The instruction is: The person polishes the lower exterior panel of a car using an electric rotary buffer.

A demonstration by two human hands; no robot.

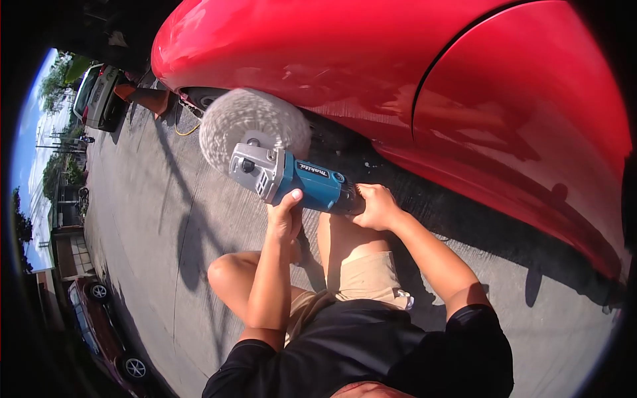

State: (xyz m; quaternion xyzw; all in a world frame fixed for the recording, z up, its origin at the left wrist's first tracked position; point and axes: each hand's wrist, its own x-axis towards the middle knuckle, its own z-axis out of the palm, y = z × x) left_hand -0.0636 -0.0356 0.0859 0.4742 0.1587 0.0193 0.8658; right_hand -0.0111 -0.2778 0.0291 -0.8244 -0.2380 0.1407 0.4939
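A blue and silver Makita polisher (pixel 312 184) is held in front of my knees. My left hand (pixel 285 213) grips it from beneath, near the silver gear head, thumb along the side. My right hand (pixel 377 207) is wrapped around the dark rear end of its body. The round white wool pad (pixel 229 126) on the head faces the lower side of a red car (pixel 318 60). The pad's pile looks smeared, as if by motion. It overlaps the panel's lower edge near the wheel; I cannot tell whether they touch.
Concrete pavement (pixel 146 199) lies under me, crossed by shadows. A yellow cord or hose (pixel 188 131) runs by the red car's wheel. An orange object (pixel 149 99) and a parked silver car (pixel 101 96) stand farther off. A dark red car (pixel 99 331) is at lower left.
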